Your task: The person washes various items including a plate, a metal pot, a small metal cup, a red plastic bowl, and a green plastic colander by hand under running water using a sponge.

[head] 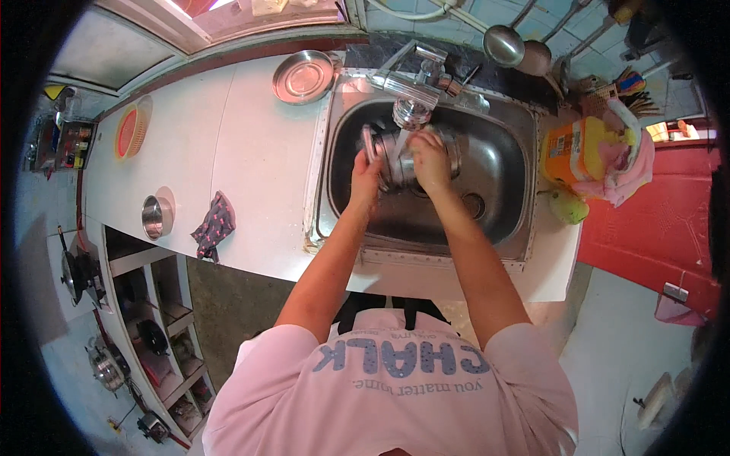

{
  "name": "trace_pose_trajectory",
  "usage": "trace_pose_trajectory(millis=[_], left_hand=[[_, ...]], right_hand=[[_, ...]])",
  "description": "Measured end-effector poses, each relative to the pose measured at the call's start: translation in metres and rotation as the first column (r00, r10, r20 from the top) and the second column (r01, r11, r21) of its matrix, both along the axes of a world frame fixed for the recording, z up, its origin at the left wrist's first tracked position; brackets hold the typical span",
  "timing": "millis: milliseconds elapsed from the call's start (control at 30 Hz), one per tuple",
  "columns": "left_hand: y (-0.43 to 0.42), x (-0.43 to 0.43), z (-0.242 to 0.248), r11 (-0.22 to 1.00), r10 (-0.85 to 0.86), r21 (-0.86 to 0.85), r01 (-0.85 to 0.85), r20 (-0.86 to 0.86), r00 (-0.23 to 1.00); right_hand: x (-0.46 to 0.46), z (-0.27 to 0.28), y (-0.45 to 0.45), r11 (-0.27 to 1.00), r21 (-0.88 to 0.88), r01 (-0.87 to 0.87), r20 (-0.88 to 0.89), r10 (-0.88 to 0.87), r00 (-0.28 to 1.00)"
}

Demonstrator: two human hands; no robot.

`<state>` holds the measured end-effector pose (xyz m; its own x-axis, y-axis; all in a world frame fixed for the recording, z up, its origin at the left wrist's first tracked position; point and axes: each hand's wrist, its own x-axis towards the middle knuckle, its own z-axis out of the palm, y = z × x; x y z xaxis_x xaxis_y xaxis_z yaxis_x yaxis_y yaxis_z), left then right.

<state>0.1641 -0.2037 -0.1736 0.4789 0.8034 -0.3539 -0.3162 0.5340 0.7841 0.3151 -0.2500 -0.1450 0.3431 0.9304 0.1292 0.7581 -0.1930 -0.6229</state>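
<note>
Over the stainless steel sink [496,154], my left hand [368,176] grips the near left side of a shiny metal vessel [393,157], which lies tilted under the faucet [413,111]. Water runs from the faucet onto it. My right hand [428,154] is on the vessel's right side, slightly blurred, fingers bent; whether it grips or only touches the metal I cannot tell. Part of the vessel is hidden behind my hands, so its exact kind is unclear. The sink's drain [473,205] shows to the right of my right forearm.
On the counter [268,171] left of the sink are a round steel dish [303,77], a small steel bowl [154,218], a patterned dark cloth [215,225] and a plastic basket [131,132]. To the right stand an orange-yellow container [573,151] and a green item [569,208]. Ladles [503,45] hang behind.
</note>
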Motion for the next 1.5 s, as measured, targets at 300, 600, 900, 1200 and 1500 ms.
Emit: trace_pose_trajectory(millis=[300,600,900,1200,1500], left_hand=[[-0.037,0.018,-0.011,0.924,-0.178,0.317,0.214,-0.139,0.974],[-0.038,0.011,-0.012,0.984,-0.103,-0.123,0.127,0.188,0.977],[-0.012,0.050,-0.021,0.788,0.119,-0.616,0.007,0.163,0.979],[-0.013,0.025,-0.015,0.924,0.175,-0.380,-0.030,0.351,0.920],[0.004,0.025,-0.036,0.908,0.284,-0.358,-0.216,0.148,0.947]], right_hand=[[-0.024,-0.019,0.040,0.995,-0.094,0.041,-0.142,-0.054,0.988],[-0.047,-0.013,-0.027,0.981,0.164,-0.101,-0.139,0.124,0.982],[-0.025,-0.018,-0.024,0.993,0.104,-0.058,-0.182,0.077,0.980],[0.034,0.001,-0.058,0.953,0.142,0.267,0.196,-0.291,0.936],[-0.041,0.003,-0.027,0.970,0.128,-0.205,0.026,0.203,0.979]])
